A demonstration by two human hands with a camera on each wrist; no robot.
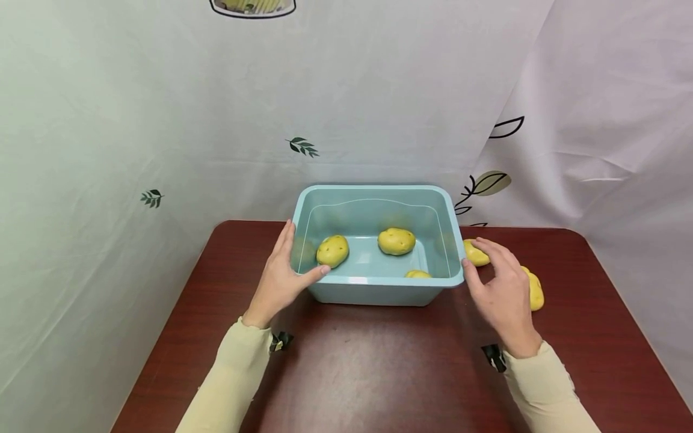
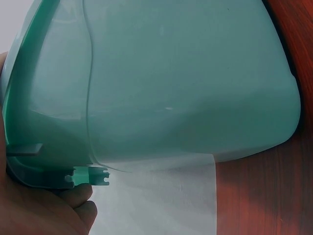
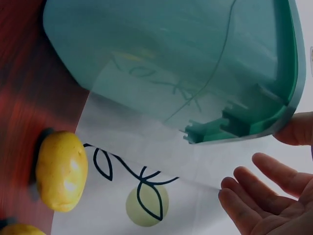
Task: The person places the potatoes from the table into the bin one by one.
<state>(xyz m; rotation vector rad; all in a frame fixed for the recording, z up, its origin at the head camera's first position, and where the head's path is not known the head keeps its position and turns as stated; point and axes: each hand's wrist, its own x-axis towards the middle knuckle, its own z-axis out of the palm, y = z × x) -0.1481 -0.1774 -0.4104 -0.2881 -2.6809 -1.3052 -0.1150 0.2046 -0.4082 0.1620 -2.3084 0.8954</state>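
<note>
A light blue plastic bin (image 1: 373, 293) stands on the table with three yellow potatoes inside: one at the left (image 1: 332, 251), one near the middle (image 1: 397, 241), and one partly hidden behind the near rim (image 1: 418, 274). My left hand (image 1: 277, 281) holds the bin's near left corner, thumb over the front rim, fingers along the outer side; the left wrist view shows fingertips curled under the rim. At the near right corner, the thumb of my right hand (image 1: 503, 291) touches the rim. Its other fingers extend apart from the bin, as the right wrist view shows.
Two more potatoes lie on the dark red table (image 1: 346, 361) right of the bin: one behind my right fingers (image 1: 475, 253), another beside that hand (image 1: 535, 290). A pale cloth wall (image 1: 379, 90) with leaf prints hangs behind the table.
</note>
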